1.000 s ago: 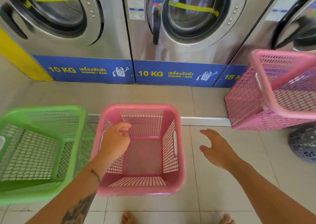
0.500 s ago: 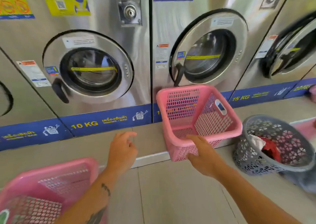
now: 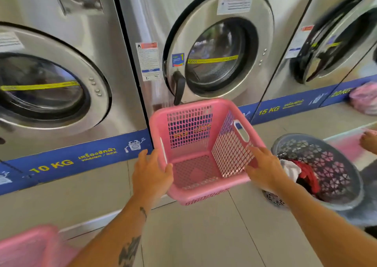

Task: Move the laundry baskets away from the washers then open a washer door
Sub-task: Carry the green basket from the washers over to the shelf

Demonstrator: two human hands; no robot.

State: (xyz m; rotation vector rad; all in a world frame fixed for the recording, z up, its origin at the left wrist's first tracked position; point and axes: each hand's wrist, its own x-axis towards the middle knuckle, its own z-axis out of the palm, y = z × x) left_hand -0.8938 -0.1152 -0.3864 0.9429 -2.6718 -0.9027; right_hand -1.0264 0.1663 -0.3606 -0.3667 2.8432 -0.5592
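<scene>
At the washer front: we find the pink basket (image 3: 204, 150) tilted against the middle washer (image 3: 214, 48), just under its door handle (image 3: 179, 87), so it blocks the door's swing.
Left hand (image 3: 152, 173): fingers spread on the basket's near-left rim, bracing it.
Right hand (image 3: 263, 168): fingers spread on the right wall below the handle slot; whether either hand has truly closed on the rim, we cannot tell through the blur.
Why two hands: we judge they square the basket for lifting clear.
Grey basket (image 3: 326, 170): beside it on the floor, holding clothes.
Door: shut.

Both hands (image 3: 152, 170) (image 3: 263, 169) have reached the pink basket's (image 3: 195, 193) sides.
</scene>
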